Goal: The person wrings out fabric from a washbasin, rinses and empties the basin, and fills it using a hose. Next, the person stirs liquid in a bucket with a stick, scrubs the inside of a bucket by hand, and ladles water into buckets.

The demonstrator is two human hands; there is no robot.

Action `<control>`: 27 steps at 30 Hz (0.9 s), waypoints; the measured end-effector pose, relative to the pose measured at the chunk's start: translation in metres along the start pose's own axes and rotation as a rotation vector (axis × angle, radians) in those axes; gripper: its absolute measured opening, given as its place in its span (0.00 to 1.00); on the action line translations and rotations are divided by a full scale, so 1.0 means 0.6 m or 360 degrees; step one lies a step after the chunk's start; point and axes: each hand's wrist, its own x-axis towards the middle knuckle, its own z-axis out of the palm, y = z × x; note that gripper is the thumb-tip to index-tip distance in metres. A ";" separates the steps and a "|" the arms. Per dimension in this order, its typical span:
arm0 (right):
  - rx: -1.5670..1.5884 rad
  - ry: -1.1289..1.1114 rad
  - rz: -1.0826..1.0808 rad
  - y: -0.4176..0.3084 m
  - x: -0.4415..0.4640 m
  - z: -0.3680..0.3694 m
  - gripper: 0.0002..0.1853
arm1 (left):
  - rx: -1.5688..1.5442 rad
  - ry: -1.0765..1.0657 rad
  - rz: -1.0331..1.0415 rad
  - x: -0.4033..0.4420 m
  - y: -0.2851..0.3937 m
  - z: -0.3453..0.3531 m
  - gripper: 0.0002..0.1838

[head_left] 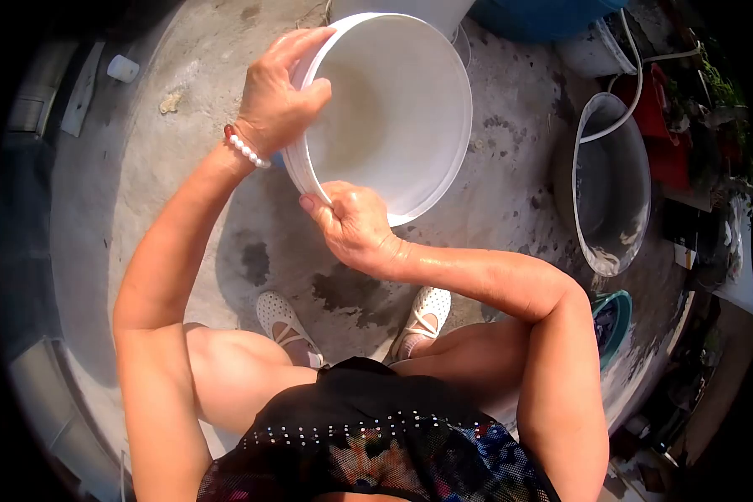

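A round white bucket (418, 125) is held up before me, tilted, with its mouth facing me. Murky brownish water or residue shows against its inner wall on the left. My left hand (280, 92) grips the rim on the upper left side, thumb over the edge; a beaded bracelet (244, 149) circles that wrist. My right hand (356, 226) is closed on the rim at the lower left, its thumb resting along the outer edge. Part of each hand's fingers is hidden behind the bucket wall.
On the right stands a large grey-white tub (615, 180) with a pale hose (636, 100) running into it. A teal basin (617, 326) sits below it. At the top are a blue container (535, 17) and another white bucket (594, 50). Wet patches mark the concrete floor (184, 58).
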 end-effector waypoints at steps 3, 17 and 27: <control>0.0184 -0.0368 0.0103 -0.013 0.009 0.000 0.22 | -0.0292 0.0004 -0.0214 -0.002 -0.014 -0.016 0.25; -0.1100 -0.0033 0.0508 0.192 0.254 0.083 0.30 | -0.0535 -0.0129 -0.0146 0.011 -0.008 -0.001 0.28; -0.0591 0.0688 -0.0737 0.226 0.317 0.151 0.23 | -0.0595 -0.0130 -0.0309 0.012 -0.024 -0.020 0.31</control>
